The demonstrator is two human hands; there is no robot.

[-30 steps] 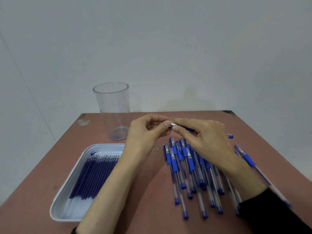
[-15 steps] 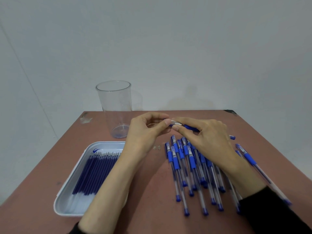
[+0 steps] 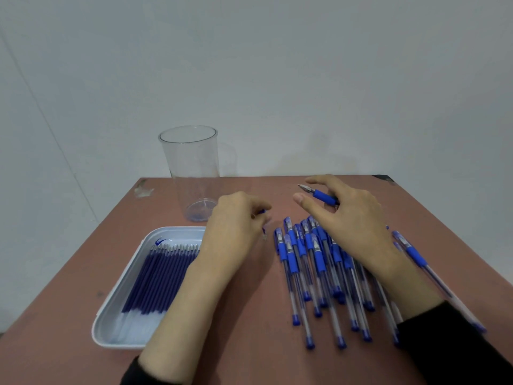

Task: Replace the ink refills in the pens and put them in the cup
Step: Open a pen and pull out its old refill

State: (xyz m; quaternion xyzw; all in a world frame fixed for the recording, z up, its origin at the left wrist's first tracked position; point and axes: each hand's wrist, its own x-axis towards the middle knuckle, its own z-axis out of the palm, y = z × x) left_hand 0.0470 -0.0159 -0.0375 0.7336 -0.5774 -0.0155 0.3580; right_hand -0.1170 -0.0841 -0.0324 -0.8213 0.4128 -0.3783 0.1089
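Reddish table (image 3: 249, 323), cup (image 3: 191, 173) at eleven o'clock.
Right hand (image 3: 352, 218) grips a pen (image 3: 322, 195); left hand (image 3: 236, 220) fingers clench a small blue bit (image 3: 262, 212).

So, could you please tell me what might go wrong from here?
The small blue part pinched in the left hand could slip into the pile of blue-capped clear pens and get lost. The right hand, holding the bare-tipped blue-grip pen, may sweep that pile toward the right edge of the brown table.
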